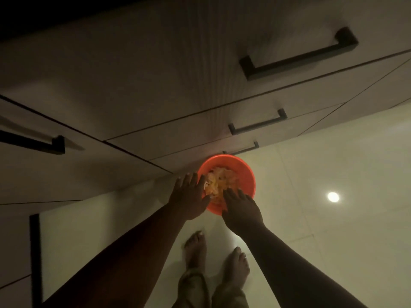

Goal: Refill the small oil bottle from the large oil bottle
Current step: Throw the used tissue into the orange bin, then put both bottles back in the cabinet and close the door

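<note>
We reach both hands down to an orange bowl (244, 174) of pale yellow scraps (220, 183) on the tiled floor (322, 218) beside the drawers (200, 134), left hand (189, 196) and right hand (241, 207) flat-fingered on its rim; neither oil bottle shows.

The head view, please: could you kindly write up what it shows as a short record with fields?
setting: dim kitchen, drawers with dark handles, pale floor
bowl: orange bowl on the floor by the drawers, holding pale yellowish pieces
left hand: left hand at the bowl's left rim, fingers straight
right hand: right hand over the near rim, fingers reaching in; grip unclear
feet: bare feet below the bowl
oil bottles: none in view
</note>
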Demonstrator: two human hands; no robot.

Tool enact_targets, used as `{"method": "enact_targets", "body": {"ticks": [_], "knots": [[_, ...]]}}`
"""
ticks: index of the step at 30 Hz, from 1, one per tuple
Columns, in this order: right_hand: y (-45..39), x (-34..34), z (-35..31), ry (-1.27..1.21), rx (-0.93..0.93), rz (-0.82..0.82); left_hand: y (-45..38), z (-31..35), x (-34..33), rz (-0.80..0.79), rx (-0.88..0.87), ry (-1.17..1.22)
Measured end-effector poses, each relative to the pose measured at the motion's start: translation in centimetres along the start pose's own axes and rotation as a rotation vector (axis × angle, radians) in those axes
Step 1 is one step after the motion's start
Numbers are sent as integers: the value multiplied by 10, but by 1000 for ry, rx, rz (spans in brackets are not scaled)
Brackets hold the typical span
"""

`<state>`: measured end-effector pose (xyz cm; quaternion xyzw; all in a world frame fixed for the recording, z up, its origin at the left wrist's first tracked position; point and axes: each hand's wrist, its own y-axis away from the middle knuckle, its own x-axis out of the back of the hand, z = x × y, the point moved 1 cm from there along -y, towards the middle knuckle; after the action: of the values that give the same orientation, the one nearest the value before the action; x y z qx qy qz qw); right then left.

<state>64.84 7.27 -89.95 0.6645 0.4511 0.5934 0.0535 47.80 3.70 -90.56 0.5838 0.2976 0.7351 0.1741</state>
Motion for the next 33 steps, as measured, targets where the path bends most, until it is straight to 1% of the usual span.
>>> {"method": "enact_targets", "body": {"ticks": [5,7,10,15,18,22,24,28,33], "knots": [[13,16,-15,9,64,45,26,-9,7,-15,66,42],[19,31,-27,19,104,68,40,-14,15,3,97,36],[33,46,-45,112,176,86,66,-17,25,33,144,57],[68,67,-87,273,286,84,139,-27,38,51,253,151],[95,80,-120,389,384,74,193,-37,41,71,328,197],[130,100,-169,516,556,108,264,-56,45,115,463,290],[144,109,-190,557,605,135,290,-63,49,120,502,316],[173,127,-240,548,627,216,340,-83,72,213,514,312],[227,146,-302,543,603,303,415,-114,112,407,501,272]]}}
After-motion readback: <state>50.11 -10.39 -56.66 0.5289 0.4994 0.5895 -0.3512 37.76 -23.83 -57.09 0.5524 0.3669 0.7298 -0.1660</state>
